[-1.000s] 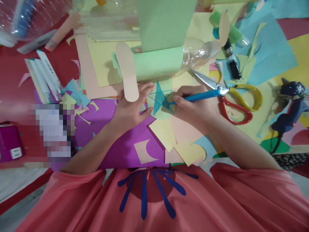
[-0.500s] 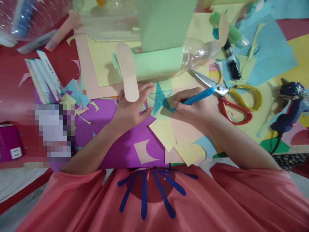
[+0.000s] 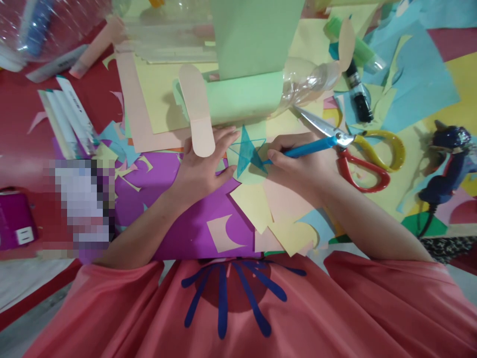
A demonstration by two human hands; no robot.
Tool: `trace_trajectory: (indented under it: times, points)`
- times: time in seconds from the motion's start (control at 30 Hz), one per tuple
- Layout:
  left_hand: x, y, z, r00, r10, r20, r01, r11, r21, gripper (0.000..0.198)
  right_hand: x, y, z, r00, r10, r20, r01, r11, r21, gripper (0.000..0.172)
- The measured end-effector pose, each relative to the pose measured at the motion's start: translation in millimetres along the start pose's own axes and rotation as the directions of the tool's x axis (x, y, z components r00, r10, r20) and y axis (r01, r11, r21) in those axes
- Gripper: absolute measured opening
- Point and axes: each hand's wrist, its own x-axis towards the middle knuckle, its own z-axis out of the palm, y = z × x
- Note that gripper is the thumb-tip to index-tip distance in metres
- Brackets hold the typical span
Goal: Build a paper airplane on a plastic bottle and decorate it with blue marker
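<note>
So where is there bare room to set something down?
Mainly the red tabletop between the white markers and the purple case; a smaller stretch of purple sheet between the left forearm and the cut pink scrap. It's crowded around the right hand: scissors, yellow scraps, bottle.

The star (image 3: 245, 155) lies on paper on the desk (image 3: 18, 119), between the two hands: the left hand (image 3: 203, 174) just to its left, the right hand (image 3: 300, 170), holding the pen (image 3: 320, 144), to its right. Behind the star lies the bottle (image 3: 307, 84), inside a paper sleeve (image 3: 242, 97); behind and left of the star, a paper strip (image 3: 197, 109) overlaps the left hand. Right of the star, past the pen, rest the scissors (image 3: 341, 139); far right, the glue gun (image 3: 441, 174). Paper offcuts (image 3: 253, 206) lie before the star, markers (image 3: 67, 124) far left.
</note>
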Motion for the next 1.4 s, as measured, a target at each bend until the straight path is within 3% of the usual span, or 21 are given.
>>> trace_trajectory:
  times: [0.33, 0.53, 0.7, 0.87, 1.0, 1.4]
  points:
    - [-0.1, -1.9, 0.8, 1.000, 0.008, -0.002, -0.008, 1.000, -0.004, 0.053, -2.3, -5.5, -3.8, 0.985, 0.050, 0.165, -0.065, 0.994, 0.086, 0.026]
    - [-0.1, -2.0, 0.8, 1.000, 0.007, 0.009, -0.007, 1.000, -0.010, 0.054, -0.7, -7.3, -3.3, 0.991, 0.061, 0.121, -0.068, 0.996, 0.057, 0.026]
    - [0.0, -1.7, -0.2, 1.000, 0.003, 0.023, -0.002, 1.000, -0.013, 0.054, 0.0, -4.4, -3.1, 0.988, 0.031, 0.149, -0.043, 0.996, 0.079, 0.029]
    - [0.0, -1.6, -0.5, 1.000, 0.007, 0.016, -0.007, 1.000, -0.002, 0.054, 2.3, 13.4, 0.6, 0.999, -0.052, 0.010, 0.049, 0.980, 0.191, 0.026]
    - [0.1, -0.8, -0.6, 1.000, 0.004, 0.007, -0.004, 1.000, -0.004, 0.053, 6.3, 21.3, -0.6, 0.988, -0.105, -0.110, 0.124, 0.975, 0.184, 0.016]
    - [-1.8, -1.4, 0.0, 0.998, 0.059, 0.030, -0.060, 0.998, 0.031, 0.037, 9.8, 31.5, -0.4, 0.975, -0.199, -0.102, 0.220, 0.934, 0.282, 0.006]
